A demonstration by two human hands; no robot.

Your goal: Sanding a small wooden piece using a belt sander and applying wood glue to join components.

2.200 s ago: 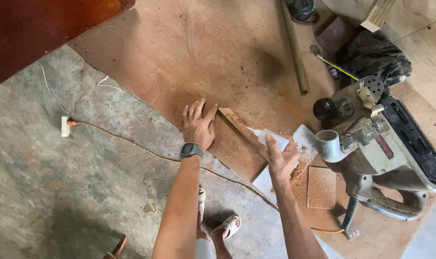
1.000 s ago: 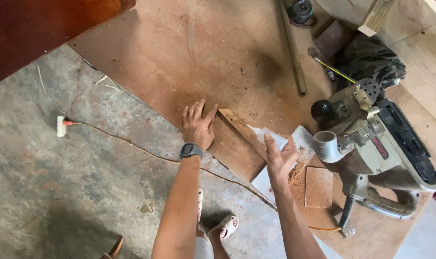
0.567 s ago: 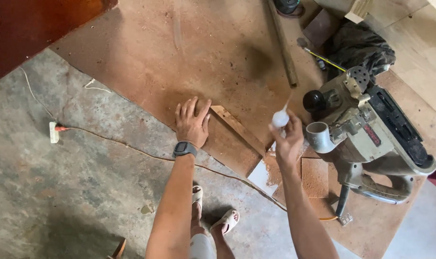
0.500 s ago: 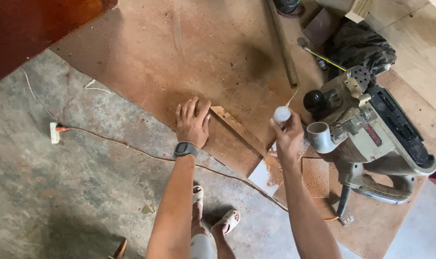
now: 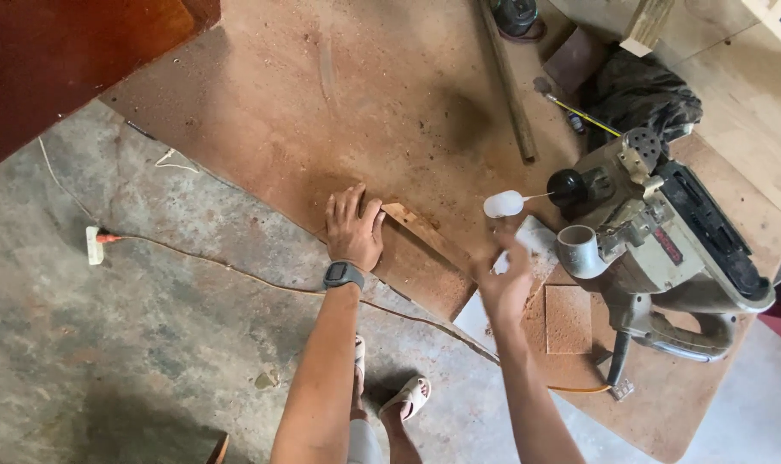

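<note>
left hand (image 5: pixel 353 230) lies flat, fingers spread and holding nothing, pressing on the near end of a narrow wooden strip (image 5: pixel 418 230) that runs slantwise across a brown board (image 5: pixel 420 273). right hand (image 5: pixel 504 279) is blurred, with fingers loose and nothing in its grasp that can be made out. just above it a small white glue bottle (image 5: pixel 504 204) with a thin nozzle shows apart from the fingers, lying sideways with the nozzle towards a black knob; whether it is in the air or on the surface cannot be told. strip and board sit on a dusty brown surface (image 5: pixel 382 94) strewn with sawdust. beside the right hand lies a big belt sander (image 5: pixel 665 245). a square of sandpaper (image 5: pixel 568 319) lies near it. a thin cord (image 5: pixel 236 275) crosses the concrete floor (image 5: pixel 107 344).
</note>
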